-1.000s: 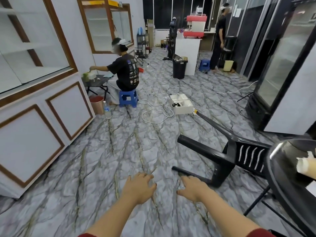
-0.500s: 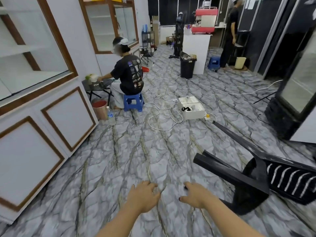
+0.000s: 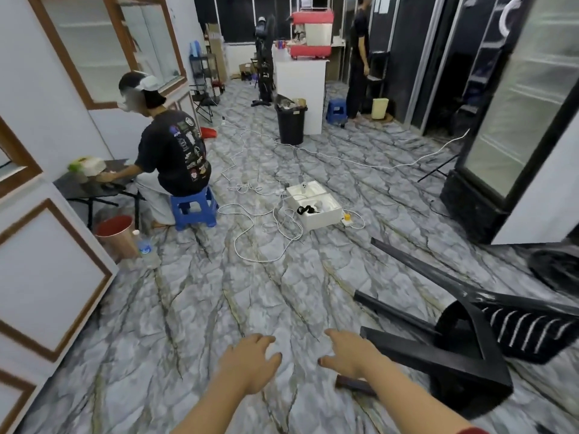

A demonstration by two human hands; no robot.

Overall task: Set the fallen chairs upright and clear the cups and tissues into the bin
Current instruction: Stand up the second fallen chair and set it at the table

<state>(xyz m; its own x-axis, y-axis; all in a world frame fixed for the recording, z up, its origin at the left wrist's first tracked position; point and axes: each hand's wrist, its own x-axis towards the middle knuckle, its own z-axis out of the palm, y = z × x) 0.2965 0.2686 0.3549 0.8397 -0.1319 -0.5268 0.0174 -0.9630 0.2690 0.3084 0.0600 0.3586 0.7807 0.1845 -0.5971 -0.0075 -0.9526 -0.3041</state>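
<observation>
Down low, both hands reach forward with nothing in them: left hand (image 3: 250, 360) relaxed, right hand (image 3: 351, 355) fingers spread, just beside the fallen black plastic chair (image 3: 463, 343) lying on its side near right; black bin (image 3: 290, 122) stands far centre.

One fallen black plastic chair (image 3: 470, 336), two blue plastic stools (image 3: 195, 208) (image 3: 336, 110), one black bin (image 3: 290, 122), one red bucket (image 3: 115, 234), one water bottle (image 3: 144, 247), two bare hands (image 3: 250, 360) (image 3: 352, 352).

floor: grey marble-pattern tiles (image 3: 194, 308)
left wall: white cabinets, brown trim (image 3: 47, 277)
right: glass-door fridge (image 3: 526, 120)
</observation>
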